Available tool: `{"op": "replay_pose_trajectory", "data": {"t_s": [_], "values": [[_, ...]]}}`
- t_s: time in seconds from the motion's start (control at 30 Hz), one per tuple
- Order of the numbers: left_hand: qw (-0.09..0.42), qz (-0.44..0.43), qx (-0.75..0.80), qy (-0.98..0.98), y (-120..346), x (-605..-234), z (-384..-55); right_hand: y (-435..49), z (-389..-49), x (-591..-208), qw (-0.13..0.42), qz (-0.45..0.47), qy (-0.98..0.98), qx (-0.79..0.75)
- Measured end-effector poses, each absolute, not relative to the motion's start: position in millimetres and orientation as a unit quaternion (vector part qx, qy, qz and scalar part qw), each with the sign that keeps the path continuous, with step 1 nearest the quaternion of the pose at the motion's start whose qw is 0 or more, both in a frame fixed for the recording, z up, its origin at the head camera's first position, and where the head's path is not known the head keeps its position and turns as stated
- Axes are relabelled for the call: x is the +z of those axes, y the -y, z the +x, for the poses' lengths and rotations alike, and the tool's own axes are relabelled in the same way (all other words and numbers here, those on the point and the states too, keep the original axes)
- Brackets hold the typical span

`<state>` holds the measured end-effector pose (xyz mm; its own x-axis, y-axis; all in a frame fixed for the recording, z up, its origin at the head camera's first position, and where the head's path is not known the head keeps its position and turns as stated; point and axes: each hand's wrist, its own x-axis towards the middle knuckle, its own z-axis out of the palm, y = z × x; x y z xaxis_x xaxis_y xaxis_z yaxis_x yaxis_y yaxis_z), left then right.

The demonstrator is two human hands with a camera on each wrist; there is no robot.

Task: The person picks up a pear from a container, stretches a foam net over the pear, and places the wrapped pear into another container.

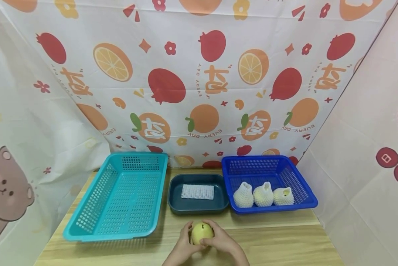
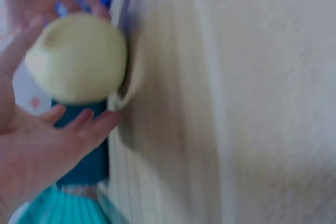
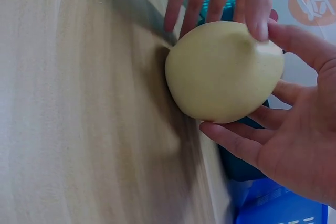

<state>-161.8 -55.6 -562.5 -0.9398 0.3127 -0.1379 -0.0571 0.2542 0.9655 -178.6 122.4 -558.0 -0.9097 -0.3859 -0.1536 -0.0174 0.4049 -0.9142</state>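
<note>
A pale yellow-green pear (image 1: pixel 202 233) with a short dark stem is held upright between both hands near the front of the table. My right hand (image 1: pixel 221 238) grips it from the right, thumb across the near side and fingers around the far side. On the other side is my left hand (image 1: pixel 183 245), its fingers extended beside the pear with a small gap. In the right wrist view, the left thumb lies at the pear's near side, close to the right thumb. The left wrist view is blurred.
A dark teal tray (image 1: pixel 199 211) behind the hands holds a flat white foam net (image 1: pixel 197 192). At right, a blue basket (image 1: pixel 273 210) contains three pears in foam nets (image 1: pixel 263 195). A turquoise basket (image 1: pixel 132 199) stands at left. Printed cloth (image 1: pixel 192 147) hangs behind the wooden table (image 1: pixel 278 240).
</note>
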Motion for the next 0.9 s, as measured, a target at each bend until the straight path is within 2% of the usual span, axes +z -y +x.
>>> {"op": "replay_pose_trajectory", "data": {"t_s": [0.17, 0.4, 0.6, 0.9], "values": [[0.181, 0.050, 0.646, -0.740, 72, -551, -165, -128, -177, -551, 0.170, -0.127, -0.819, -0.533], [0.084, -0.061, 0.651, -0.752, 85, -547, -187, -136, -182, -538, 0.144, -0.133, -0.793, -0.577], [0.055, -0.127, 0.669, -0.730, 88, -553, -214, -140, -192, -530, 0.107, -0.144, -0.769, -0.613], [0.018, -0.129, 0.707, -0.695, 91, -577, -239, -137, -212, -516, 0.060, -0.148, -0.783, -0.602]]}}
